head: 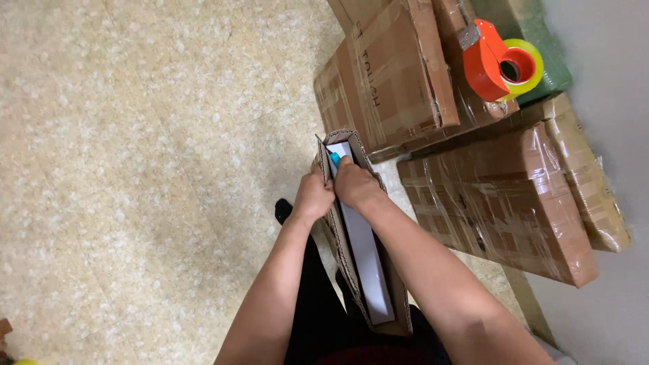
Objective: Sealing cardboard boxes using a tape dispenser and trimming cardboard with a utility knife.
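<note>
Closest up, a narrow open cardboard box point(351, 250) stands over the floor point(135, 169), white slab point(365, 250) inside. Left hand point(312, 196) clamps its edge; right hand point(357, 184) pinches something teal point(334, 158) at the top. Probably light, stiff but crushable, so hold the long sides.

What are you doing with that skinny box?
A person holds a narrow open cardboard box on edge against their lap. The left hand grips its outer side and the right hand reaches in at the far end, on a long white item with a teal bit. Taped cardboard parcels lie ahead, with an orange tape dispenser on top.
</note>
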